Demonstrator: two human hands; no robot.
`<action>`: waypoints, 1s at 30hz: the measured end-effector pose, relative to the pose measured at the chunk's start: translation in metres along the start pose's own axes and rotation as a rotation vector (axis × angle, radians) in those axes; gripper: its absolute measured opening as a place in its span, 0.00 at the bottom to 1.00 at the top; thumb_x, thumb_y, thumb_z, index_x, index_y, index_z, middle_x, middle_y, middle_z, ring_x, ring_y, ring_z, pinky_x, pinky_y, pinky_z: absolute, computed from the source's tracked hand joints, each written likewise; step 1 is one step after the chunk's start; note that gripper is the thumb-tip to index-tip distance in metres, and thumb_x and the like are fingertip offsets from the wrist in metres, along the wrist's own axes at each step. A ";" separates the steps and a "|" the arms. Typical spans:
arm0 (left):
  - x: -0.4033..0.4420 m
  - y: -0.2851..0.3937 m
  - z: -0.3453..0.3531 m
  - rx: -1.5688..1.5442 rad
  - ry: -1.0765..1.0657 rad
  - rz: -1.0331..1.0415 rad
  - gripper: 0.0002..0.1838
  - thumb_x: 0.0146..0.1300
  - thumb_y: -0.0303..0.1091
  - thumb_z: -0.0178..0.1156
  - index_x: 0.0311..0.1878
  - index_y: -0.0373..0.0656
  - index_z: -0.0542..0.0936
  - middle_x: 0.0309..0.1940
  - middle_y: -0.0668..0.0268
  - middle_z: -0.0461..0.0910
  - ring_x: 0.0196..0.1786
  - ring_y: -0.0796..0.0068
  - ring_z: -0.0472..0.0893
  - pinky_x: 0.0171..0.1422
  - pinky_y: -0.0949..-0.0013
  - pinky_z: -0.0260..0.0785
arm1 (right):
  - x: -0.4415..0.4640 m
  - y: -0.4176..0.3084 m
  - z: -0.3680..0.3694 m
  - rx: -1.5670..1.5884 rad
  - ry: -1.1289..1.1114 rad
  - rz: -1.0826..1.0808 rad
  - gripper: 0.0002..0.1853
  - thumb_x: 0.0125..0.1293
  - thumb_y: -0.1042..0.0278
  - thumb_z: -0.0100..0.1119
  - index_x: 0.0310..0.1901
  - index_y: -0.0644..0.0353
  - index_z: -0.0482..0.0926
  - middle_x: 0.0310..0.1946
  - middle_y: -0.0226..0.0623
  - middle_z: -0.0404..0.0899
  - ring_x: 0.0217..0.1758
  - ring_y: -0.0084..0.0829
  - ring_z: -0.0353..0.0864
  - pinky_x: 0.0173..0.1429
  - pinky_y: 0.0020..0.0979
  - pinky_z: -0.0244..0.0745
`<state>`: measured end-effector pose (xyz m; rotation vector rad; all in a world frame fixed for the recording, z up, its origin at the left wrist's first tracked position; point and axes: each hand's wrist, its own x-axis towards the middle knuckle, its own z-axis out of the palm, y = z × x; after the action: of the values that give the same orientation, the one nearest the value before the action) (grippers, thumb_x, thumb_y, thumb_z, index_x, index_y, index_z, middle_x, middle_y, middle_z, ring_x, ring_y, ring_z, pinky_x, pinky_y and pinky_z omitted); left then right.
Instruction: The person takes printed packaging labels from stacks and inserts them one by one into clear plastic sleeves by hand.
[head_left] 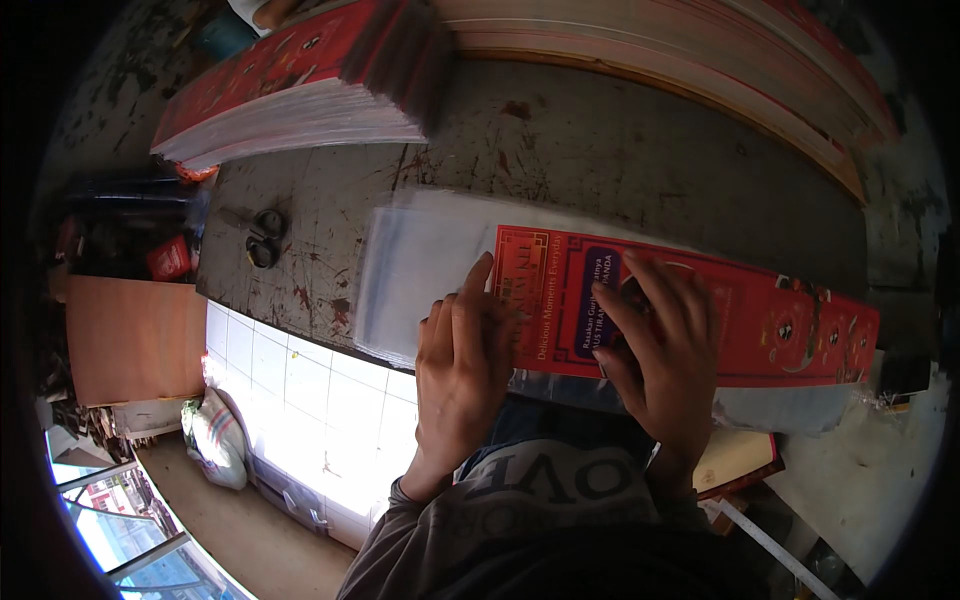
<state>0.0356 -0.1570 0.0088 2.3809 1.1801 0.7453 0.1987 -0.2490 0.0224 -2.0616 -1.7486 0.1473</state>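
A long red printed sheet (745, 330) with a blue text panel lies on a stack of clear plastic sleeves (430, 235) at the near edge of the table. My left hand (462, 345) rests at the sheet's left end, index finger stretched along its edge and the other fingers partly bent; its thumb side is hard to see. On the sheet's face, beside the blue panel, my right hand (665, 350) lies with fingers spread. Both hands touch the sheet. The sleeves stick out past the sheet on the left and along the near side.
Black-handled scissors (264, 238) lie on the worn dark table (560, 120), left of the sleeves. A tall stack of red packaging (300, 100) stands at the far left, and another long stack (690, 60) runs along the back. White tiles (310, 400) show below the table edge.
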 end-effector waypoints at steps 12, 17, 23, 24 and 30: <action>-0.009 0.005 0.003 0.103 0.097 -0.021 0.23 0.55 0.23 0.64 0.55 0.36 0.70 0.31 0.66 0.81 0.36 0.72 0.81 0.50 0.65 0.64 | 0.000 0.001 0.001 -0.003 0.003 -0.007 0.27 0.54 0.57 0.62 0.59 0.45 0.72 0.65 0.34 0.63 0.66 0.39 0.61 0.71 0.52 0.49; -0.007 0.003 0.002 0.016 0.036 -0.042 0.25 0.55 0.26 0.63 0.57 0.36 0.70 0.29 0.72 0.76 0.33 0.77 0.73 0.42 0.68 0.57 | -0.001 0.001 0.002 -0.010 0.001 -0.005 0.27 0.55 0.56 0.62 0.59 0.45 0.72 0.65 0.33 0.63 0.67 0.38 0.61 0.71 0.52 0.49; -0.010 0.004 0.008 0.114 0.145 -0.031 0.24 0.56 0.28 0.64 0.56 0.36 0.70 0.32 0.72 0.76 0.34 0.76 0.73 0.43 0.67 0.56 | -0.001 -0.001 -0.001 -0.011 -0.010 0.019 0.27 0.55 0.56 0.62 0.59 0.45 0.72 0.65 0.33 0.63 0.67 0.38 0.61 0.71 0.51 0.49; -0.010 0.003 0.009 0.110 0.141 -0.028 0.24 0.56 0.28 0.64 0.56 0.36 0.70 0.32 0.72 0.76 0.34 0.76 0.73 0.43 0.67 0.56 | -0.001 -0.001 0.000 -0.008 0.000 0.015 0.27 0.54 0.56 0.62 0.59 0.45 0.72 0.65 0.33 0.63 0.67 0.38 0.61 0.71 0.51 0.50; -0.012 0.005 0.009 0.087 0.201 -0.005 0.17 0.56 0.27 0.64 0.49 0.39 0.71 0.33 0.72 0.76 0.33 0.76 0.73 0.43 0.67 0.55 | 0.000 0.000 0.000 -0.010 0.015 -0.007 0.28 0.54 0.57 0.63 0.58 0.45 0.72 0.65 0.33 0.63 0.66 0.38 0.62 0.70 0.51 0.51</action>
<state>0.0385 -0.1706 0.0011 2.4172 1.3217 0.9687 0.1986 -0.2494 0.0220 -2.0586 -1.7505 0.1206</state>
